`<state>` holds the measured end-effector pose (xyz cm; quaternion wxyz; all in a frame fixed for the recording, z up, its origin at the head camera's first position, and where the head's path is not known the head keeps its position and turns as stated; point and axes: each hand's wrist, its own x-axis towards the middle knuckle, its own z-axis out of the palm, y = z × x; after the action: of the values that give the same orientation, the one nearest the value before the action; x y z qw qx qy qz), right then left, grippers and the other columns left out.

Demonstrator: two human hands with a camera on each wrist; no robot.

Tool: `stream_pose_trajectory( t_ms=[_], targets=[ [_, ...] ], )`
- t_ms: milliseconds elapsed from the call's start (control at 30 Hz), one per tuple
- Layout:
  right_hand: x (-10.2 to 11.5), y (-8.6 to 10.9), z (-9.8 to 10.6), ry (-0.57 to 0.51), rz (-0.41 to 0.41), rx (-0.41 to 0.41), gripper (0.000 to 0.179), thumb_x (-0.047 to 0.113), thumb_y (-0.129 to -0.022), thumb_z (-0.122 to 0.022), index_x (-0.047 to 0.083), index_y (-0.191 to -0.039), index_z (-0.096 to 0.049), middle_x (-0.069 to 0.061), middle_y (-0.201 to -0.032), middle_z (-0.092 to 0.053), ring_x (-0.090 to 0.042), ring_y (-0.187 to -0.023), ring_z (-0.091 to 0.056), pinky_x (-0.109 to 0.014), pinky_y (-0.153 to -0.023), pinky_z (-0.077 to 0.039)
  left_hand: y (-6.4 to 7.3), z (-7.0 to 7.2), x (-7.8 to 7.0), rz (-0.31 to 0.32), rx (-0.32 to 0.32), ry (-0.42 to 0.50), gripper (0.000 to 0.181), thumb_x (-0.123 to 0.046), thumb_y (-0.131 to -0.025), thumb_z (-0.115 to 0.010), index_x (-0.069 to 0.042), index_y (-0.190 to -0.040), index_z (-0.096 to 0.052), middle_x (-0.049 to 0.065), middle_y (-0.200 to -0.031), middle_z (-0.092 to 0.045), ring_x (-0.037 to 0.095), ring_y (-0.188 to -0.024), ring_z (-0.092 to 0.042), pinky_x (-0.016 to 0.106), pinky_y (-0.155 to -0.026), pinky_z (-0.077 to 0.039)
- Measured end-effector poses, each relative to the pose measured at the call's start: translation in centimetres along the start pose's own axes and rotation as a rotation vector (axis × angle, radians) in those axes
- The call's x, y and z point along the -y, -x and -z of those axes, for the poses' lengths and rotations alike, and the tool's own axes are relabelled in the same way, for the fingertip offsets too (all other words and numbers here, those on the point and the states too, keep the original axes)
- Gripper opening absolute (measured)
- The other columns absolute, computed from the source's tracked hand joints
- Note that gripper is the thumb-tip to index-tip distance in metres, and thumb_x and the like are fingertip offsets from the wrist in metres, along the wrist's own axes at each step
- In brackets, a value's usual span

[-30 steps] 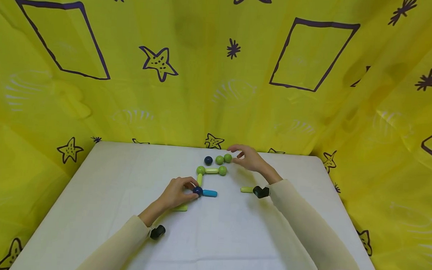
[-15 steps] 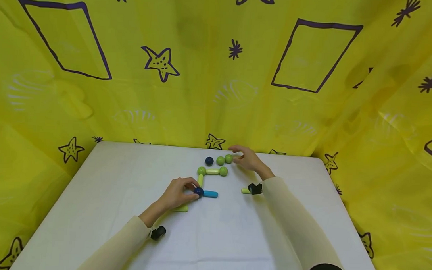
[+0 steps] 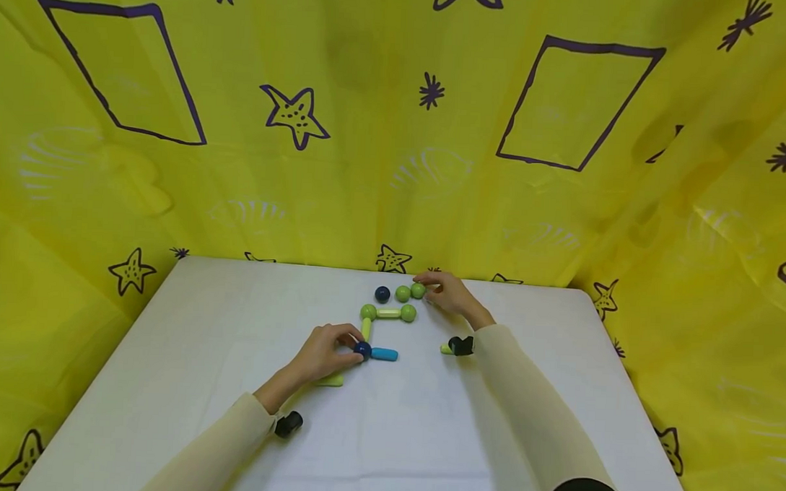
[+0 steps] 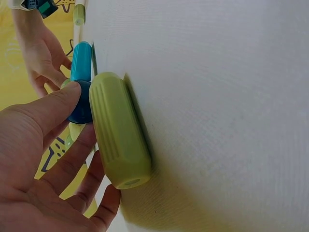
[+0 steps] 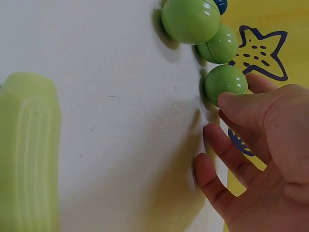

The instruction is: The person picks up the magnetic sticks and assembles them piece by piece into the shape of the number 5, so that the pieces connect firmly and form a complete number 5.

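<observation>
My left hand [image 3: 327, 350] pinches a dark blue ball [image 3: 362, 351] between thumb and fingers, low over the white table. From that ball a blue rod [image 3: 384, 354] points right. A light green rod [image 3: 366, 329] runs from it to a green corner ball [image 3: 368, 312]; another green rod [image 3: 388, 313] links the corner to a second green ball [image 3: 408, 313]. At the back, my right hand [image 3: 451, 294] holds a loose green ball [image 5: 225, 84] with thumb and index finger, while its other fingers spread beside it in the right wrist view.
Left of the right hand's ball lie another green ball [image 3: 402, 293] and a dark blue ball [image 3: 382, 294]. One loose green rod [image 4: 120, 130] lies beside my left hand. Another green rod [image 3: 446, 348] is partly covered by the right wrist camera. A yellow curtain [image 3: 355, 201] borders the table.
My right hand has brought its thumb and index finger onto the far green ball, its forearm shifting left. The left hand has kept its grip on the dark blue ball.
</observation>
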<state>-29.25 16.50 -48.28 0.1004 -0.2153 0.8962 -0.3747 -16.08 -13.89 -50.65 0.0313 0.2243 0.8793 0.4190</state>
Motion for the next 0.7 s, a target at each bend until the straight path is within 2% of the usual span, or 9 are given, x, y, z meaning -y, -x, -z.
stream_pose_trajectory(
  t_ms=[500, 700],
  targets=[
    [0.09, 0.11, -0.25, -0.021, -0.066, -0.023, 0.034, -0.001, -0.098, -0.064, 0.005, -0.131, -0.066, -0.019, -0.135, -0.064, -0.037, -0.123, -0.06, -0.048, -0.101, -0.049, -0.03, -0.09, 0.06, -0.005, 0.0, 0.001, 0.022, -0.014, -0.088, -0.083, -0.014, -0.107, -0.073, -0.003, -0.092, -0.076, 0.019, -0.093, -0.068, 0.048, -0.093, -0.046],
    [-0.04, 0.08, -0.37, -0.043, -0.061, -0.036, 0.034, -0.003, -0.098, -0.064, 0.004, -0.131, -0.066, -0.019, -0.135, -0.063, -0.037, -0.124, -0.06, -0.049, -0.102, -0.049, -0.05, -0.1, -0.07, 0.004, 0.002, -0.001, 0.022, -0.014, -0.087, -0.083, -0.014, -0.107, -0.073, -0.003, -0.093, -0.076, 0.018, -0.093, -0.068, 0.047, -0.092, -0.048]
  ],
)
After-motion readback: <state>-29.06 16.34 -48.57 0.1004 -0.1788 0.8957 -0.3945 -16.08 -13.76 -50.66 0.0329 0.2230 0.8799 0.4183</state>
